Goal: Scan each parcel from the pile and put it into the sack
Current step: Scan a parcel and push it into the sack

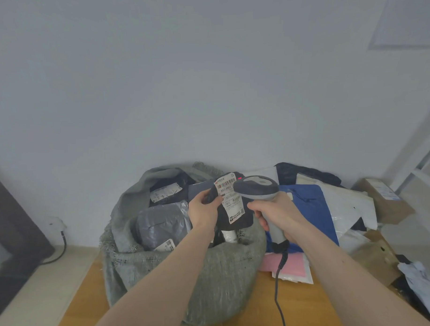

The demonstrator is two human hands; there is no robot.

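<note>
mid-scan here: my left hand (pixel 203 207) has its fingers pinched shut on the black parcel (pixel 235 217), held label-up right over the open grey sack (pixel 213 272). my right hand (pixel 278 215) is wrapped tight round the corded barcode scanner (pixel 257 188), aimed at the label (pixel 231 199). once it reads i reckon i just let go into the sack, then grab another off the pile (pixel 332 202) on the counter (pixel 299 303).

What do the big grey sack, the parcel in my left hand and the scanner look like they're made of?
Sack: coarse woven fabric, matte, with frayed edges; likely woven plastic, though fibre is unclear.
Parcel in the left hand: thin dark plastic mailer, slightly crumpled, with a white paper label.
Scanner in the right hand: smooth moulded plastic, grey, semi-matte.
</note>
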